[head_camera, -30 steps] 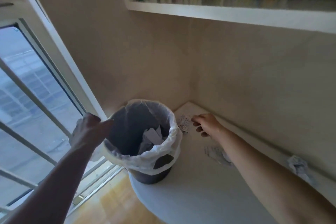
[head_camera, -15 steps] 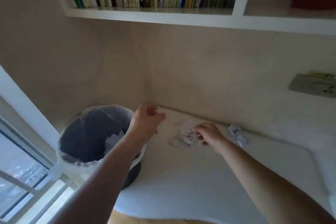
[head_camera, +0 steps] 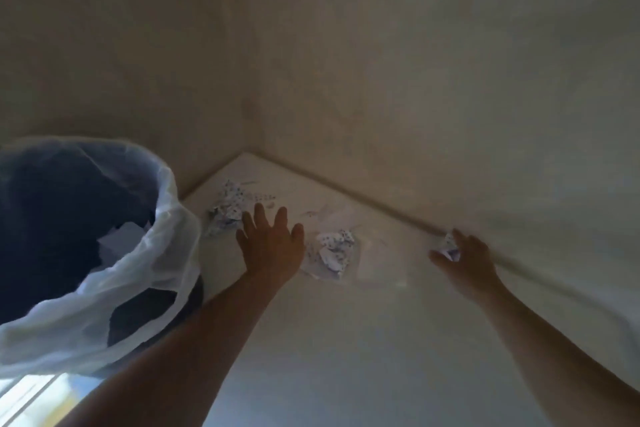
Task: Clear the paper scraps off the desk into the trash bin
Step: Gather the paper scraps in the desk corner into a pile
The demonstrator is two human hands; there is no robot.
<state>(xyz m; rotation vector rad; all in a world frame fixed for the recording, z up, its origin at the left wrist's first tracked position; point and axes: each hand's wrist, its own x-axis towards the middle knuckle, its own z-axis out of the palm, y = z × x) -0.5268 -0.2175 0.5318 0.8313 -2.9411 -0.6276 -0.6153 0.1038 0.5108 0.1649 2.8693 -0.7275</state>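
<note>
A dark trash bin with a white plastic liner stands at the left edge of the white desk, with white paper inside. A crumpled spotted paper scrap lies in the desk's far corner. Just right of it my left hand hovers flat, fingers spread, holding nothing. A second crumpled scrap lies right of that hand. By the right wall my right hand curls its fingers around a third small scrap.
Two beige walls meet behind the desk corner. A bright window strip shows at the bottom left below the bin. The near part of the desk shows bare white surface.
My left hand left the bin and came over the desk between two scraps. My right hand moved right to the scrap by the wall. The view dropped, losing the bookshelf.
</note>
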